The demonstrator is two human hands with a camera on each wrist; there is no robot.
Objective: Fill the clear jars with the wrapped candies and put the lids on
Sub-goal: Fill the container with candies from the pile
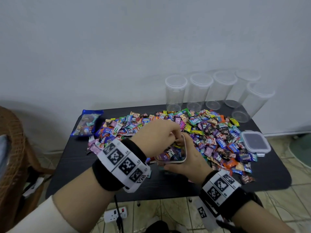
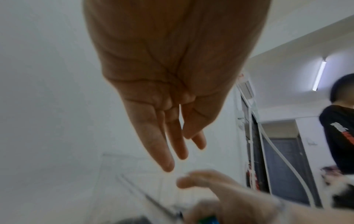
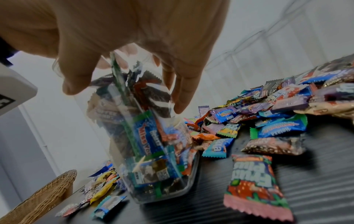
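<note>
At lower centre of the head view, the right hand (image 1: 188, 158) clasps the upright clear jar (image 1: 171, 155) on the table (image 1: 269, 174), while the left hand (image 1: 156, 137), fingers extended, hovers directly above its mouth.

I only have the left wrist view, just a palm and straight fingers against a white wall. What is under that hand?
Observer: In the head view the left hand is over the open mouth of a square clear jar partly filled with wrapped candies.
Operator: Is anything steadying the jar?
Observer: Yes. The right wrist view shows the right hand gripping it near the rim, thumb on one side and fingers on the other, while it stands on the black table.
Operator: Where is a lid?
Observer: A square lid lies flat at the table's right edge, beside the candy pile.
</note>
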